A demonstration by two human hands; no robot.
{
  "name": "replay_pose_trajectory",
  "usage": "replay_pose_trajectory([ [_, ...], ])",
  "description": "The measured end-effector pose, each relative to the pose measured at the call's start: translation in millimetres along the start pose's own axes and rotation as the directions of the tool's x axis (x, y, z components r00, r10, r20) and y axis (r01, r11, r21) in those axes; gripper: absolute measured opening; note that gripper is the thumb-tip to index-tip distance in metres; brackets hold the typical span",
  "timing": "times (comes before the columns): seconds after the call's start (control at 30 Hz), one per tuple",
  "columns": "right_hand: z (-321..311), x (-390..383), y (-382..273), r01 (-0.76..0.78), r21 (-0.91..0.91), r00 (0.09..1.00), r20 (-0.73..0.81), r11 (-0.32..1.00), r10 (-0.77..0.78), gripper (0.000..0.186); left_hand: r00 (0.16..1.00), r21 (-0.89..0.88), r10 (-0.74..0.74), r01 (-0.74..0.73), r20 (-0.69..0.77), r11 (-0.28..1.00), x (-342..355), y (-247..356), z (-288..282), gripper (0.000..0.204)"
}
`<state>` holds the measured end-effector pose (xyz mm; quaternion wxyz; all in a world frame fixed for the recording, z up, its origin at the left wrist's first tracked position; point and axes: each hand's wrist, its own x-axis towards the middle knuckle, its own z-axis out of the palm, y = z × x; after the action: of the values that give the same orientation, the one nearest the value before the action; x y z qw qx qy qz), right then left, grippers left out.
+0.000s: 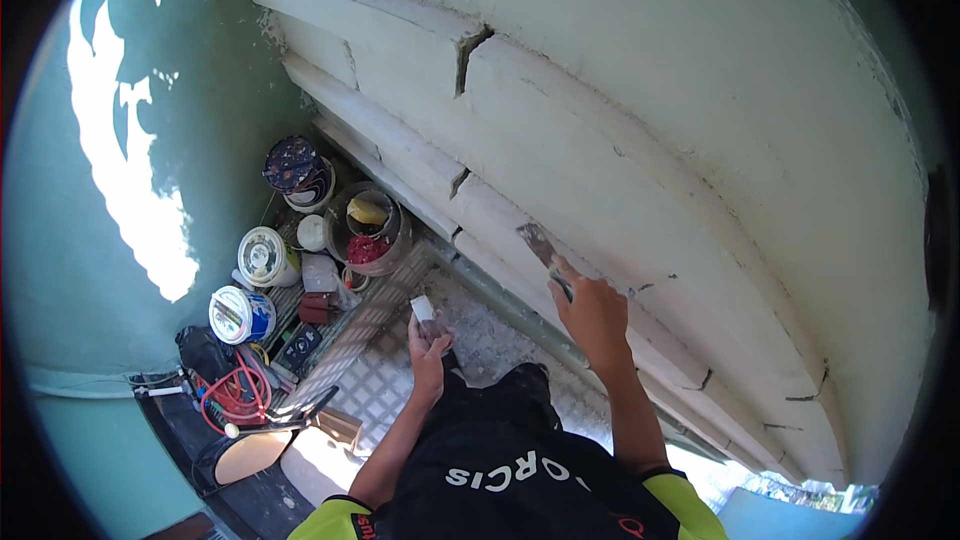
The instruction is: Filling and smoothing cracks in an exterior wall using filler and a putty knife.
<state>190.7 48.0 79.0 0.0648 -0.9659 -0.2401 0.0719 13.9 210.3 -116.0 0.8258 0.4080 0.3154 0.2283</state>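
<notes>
My right hand (596,318) is closed round the handle of a putty knife (537,241), its broad, stained blade pointing up and left. The blade lies against or just in front of the pale moulded wall (560,165); contact cannot be made out. Dark gaps and cracks (470,58) break the wall's stepped ledges. Lower and to the left, my left hand (428,358) is closed on a small flat piece (424,310), white at its upper end and greyish brown below. Its exact kind does not show. The two hands are well apart.
Paint buckets (242,316), a large tub (400,240) with red and yellow things inside, and a tangled red hose (240,395) crowd the left side beside a green wall (200,50). Dusty, patterned floor tiles (385,380) lie below me.
</notes>
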Motion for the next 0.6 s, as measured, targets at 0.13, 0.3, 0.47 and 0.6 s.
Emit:
replay_pose_trajectory([
  [0.13,-19.3,-29.1,-20.0,-0.142,-0.036,0.983,0.114,0.989,0.145,0.044,1.000,0.015,0.016,-0.016,-0.011,1.000,-2.2,1.5,-10.8,0.077],
  [0.3,-7.9,-7.7,-19.5,-0.124,0.017,0.992,0.024,0.992,0.124,0.043,1.000,0.011,-0.013,0.014,-0.017,1.000,-2.0,4.2,-11.7,0.076],
  [0.47,-1.0,-15.2,-18.9,-0.109,0.010,0.990,0.089,0.994,0.108,0.044,1.000,0.006,0.010,-0.010,0.000,1.000,-2.2,3.8,-20.0,0.076],
  [0.6,9.6,5.3,-17.2,-0.035,0.060,0.999,-0.026,0.998,0.037,0.045,1.000,-0.001,-0.005,0.005,0.003,1.000,0.2,8.0,-21.0,0.077],
])
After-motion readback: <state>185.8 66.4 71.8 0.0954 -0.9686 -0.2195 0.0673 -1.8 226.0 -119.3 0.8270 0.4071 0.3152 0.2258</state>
